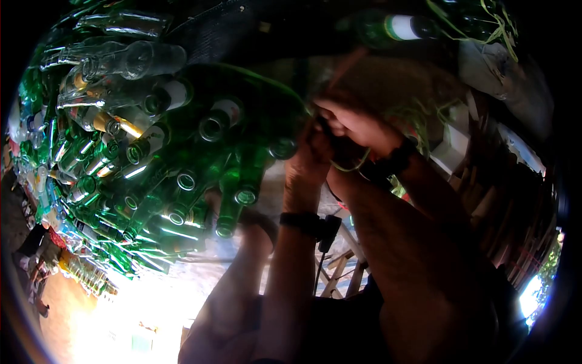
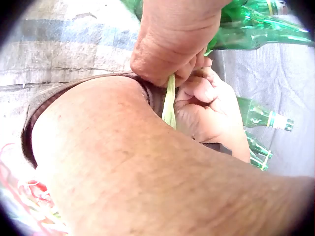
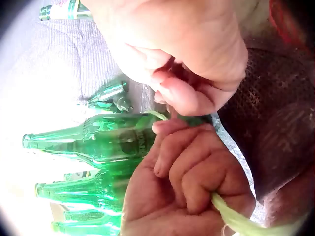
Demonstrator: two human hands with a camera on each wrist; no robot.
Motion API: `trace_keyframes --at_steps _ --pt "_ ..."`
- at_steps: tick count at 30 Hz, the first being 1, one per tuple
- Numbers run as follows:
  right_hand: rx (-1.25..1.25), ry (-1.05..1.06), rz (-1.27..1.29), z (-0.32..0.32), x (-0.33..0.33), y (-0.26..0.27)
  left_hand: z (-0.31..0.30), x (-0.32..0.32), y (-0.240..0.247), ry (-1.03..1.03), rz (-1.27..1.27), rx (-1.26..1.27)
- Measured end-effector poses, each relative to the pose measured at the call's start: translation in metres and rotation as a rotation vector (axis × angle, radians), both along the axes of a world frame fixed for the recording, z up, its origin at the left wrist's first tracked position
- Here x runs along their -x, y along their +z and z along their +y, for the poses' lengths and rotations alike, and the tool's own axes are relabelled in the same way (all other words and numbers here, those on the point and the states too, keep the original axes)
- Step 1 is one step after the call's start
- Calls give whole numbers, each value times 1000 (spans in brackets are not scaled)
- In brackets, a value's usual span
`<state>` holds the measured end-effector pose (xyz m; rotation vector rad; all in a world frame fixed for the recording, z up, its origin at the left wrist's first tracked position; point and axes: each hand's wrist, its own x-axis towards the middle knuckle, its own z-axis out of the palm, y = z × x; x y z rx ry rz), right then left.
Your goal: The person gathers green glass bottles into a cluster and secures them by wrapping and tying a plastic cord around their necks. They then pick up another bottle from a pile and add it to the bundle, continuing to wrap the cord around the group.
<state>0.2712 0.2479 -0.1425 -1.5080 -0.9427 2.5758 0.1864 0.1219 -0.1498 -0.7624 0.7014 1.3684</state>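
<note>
My left hand (image 1: 310, 151) is curled round a pale green plastic strip (image 2: 170, 101), whose tail hangs out below the little finger. Right against it, my right hand (image 3: 182, 54) has its fingers bent in, pinching at the strip where the two hands meet. The strip also runs along the far side of a bundle of green glass bottles (image 3: 106, 142), just beside the hands. The bottles lie side by side, necks pointing away from my fingers. What lies inside the right fingertips is mostly hidden.
A large heap of green and clear bottles (image 1: 138, 57) fills the left side. Another green bottle with a white label (image 1: 401, 27) lies at the far side. Loose green strips (image 1: 500, 30) hang at top right. My bent knee (image 1: 345, 182) is close under the hands.
</note>
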Motion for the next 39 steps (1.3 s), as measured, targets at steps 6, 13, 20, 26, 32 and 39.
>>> trace_keyframes --at_steps 6,13,20,26,32,39 --pt "-18 -108 -18 4 7 1 30 1 27 71 29 148" --pt "-90 -10 -106 15 22 -9 8 -3 -9 88 -23 -104" --pt "-83 -42 -115 14 35 -25 -4 -4 -2 122 12 -63" --pt "-98 -47 -79 17 42 -30 -7 -1 9 134 56 49" --pt "-364 149 -127 20 44 -16 -5 -2 8 133 89 15" --pt "-146 -183 170 20 37 -32 -21 -10 -11 101 270 -171"
